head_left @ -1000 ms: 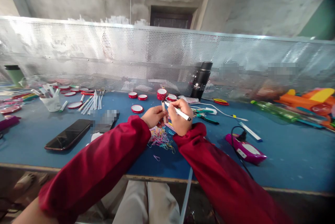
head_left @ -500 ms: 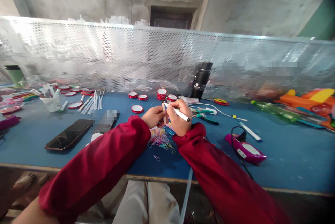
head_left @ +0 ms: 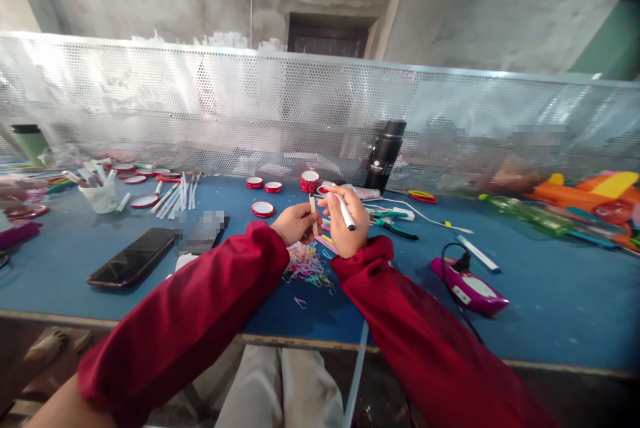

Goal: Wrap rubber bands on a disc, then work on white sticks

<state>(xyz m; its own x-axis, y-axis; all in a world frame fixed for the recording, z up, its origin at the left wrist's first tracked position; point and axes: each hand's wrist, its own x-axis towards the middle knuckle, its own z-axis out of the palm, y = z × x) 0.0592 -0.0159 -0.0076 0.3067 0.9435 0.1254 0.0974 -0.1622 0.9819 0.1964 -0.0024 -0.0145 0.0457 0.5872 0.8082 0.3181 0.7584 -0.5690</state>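
My left hand (head_left: pixel 296 223) pinches a slim pale strip (head_left: pixel 315 216) and holds it upright over the table. Close beside it, my right hand (head_left: pixel 351 223) grips a white marker (head_left: pixel 345 211) with a black end, slanting back across the fingers. The marker's far end is partly hidden near the fingertips, so I cannot tell whether it touches the strip. Below both hands lies a tangled heap of pastel-coloured loops (head_left: pixel 307 263), with one loop (head_left: pixel 300 303) lying apart from it. A few pink and yellow pieces (head_left: pixel 327 241) lie between the hands, partly covered.
Red-rimmed round lids (head_left: pixel 263 209) and a red stack (head_left: pixel 309 181) stand beyond my hands. A phone (head_left: pixel 133 258) and a cup of markers (head_left: pixel 99 198) are at left. On the right are a black bottle (head_left: pixel 385 158), pliers (head_left: pixel 395 228) and a purple power strip (head_left: pixel 470 287).
The marker in my right hand has tilted more steeply, and the fingers around it have shifted and lifted slightly away from the strip. My left hand stays nearly still.
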